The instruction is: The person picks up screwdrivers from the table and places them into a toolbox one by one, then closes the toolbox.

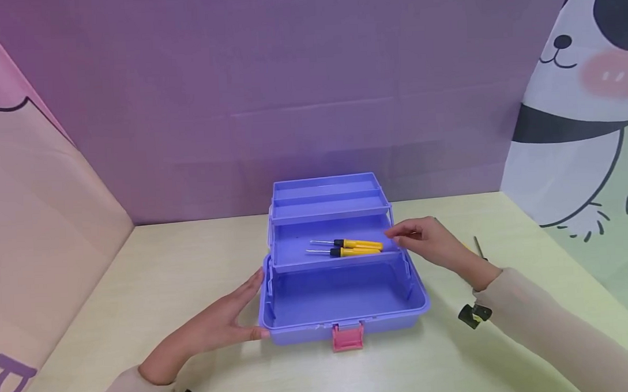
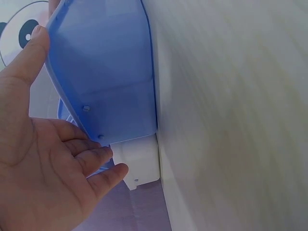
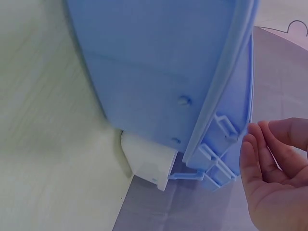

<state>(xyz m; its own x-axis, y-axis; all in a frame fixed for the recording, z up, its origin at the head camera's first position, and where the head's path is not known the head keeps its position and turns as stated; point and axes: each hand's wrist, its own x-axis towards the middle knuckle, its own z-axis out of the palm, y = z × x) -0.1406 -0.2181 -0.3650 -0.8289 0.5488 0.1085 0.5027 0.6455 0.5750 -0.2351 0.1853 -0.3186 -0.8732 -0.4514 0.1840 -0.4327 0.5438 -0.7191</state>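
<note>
A purple toolbox (image 1: 344, 329) stands open, its two trays raised in steps over the deep bottom compartment. Two screwdrivers with yellow and black handles, an upper screwdriver (image 1: 361, 244) and a lower screwdriver (image 1: 354, 252), lie side by side in the lower tray (image 1: 320, 227), shafts pointing left. My left hand (image 1: 222, 317) rests along the box's left side, thumb at the front corner and fingers extended toward the back. At the lower tray's right end is my right hand (image 1: 427, 238), just beyond the handle ends. Its fingers are loosely bent toward the thumb, with nothing between them.
A pink latch (image 1: 347, 338) hangs at the box's front. Behind the box, the wrist views show a white lid (image 2: 139, 161). To the right, partly behind my right wrist, lies a thin dark shaft (image 1: 479, 248) with some yellow beside it. A purple backdrop (image 1: 311, 104) rises behind the table.
</note>
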